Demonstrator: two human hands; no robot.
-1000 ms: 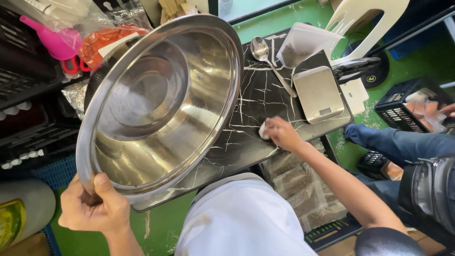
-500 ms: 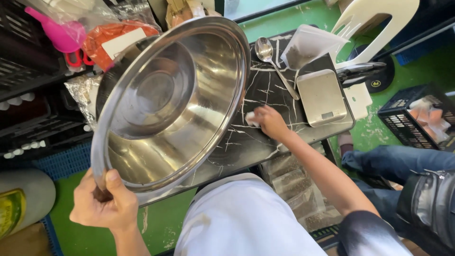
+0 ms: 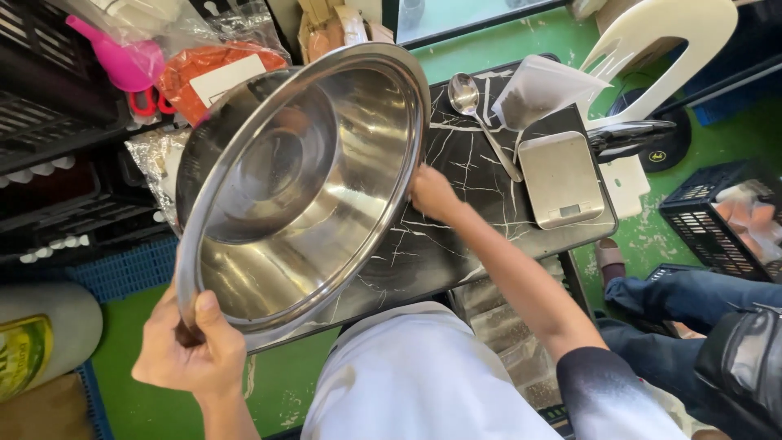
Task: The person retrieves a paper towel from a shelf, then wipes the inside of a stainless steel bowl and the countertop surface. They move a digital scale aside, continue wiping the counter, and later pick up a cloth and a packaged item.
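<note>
Steel basin (image 3: 301,187): large, round, filling the centre-left of the head view. We noted it tilted up on edge, lifted off the black marbled tabletop (image 3: 456,163), seemingly to bare the surface beneath. Its open mouth faced the camera and lower right; its axis ran toward upper left. Left hand (image 3: 191,350), lower left, clamped on the rim. Right hand (image 3: 430,194), centre, lay on the tabletop beside the rim; its grip we could not tell. Spoon (image 3: 481,114) and scale (image 3: 562,179) sat upper right.

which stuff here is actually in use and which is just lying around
In use:
left hand, gripping the rim of the tilted steel bowl
right hand, on the black marble tabletop

Lying about:
spoon
kitchen scale
clear bag of dark powder
pink funnel
</note>
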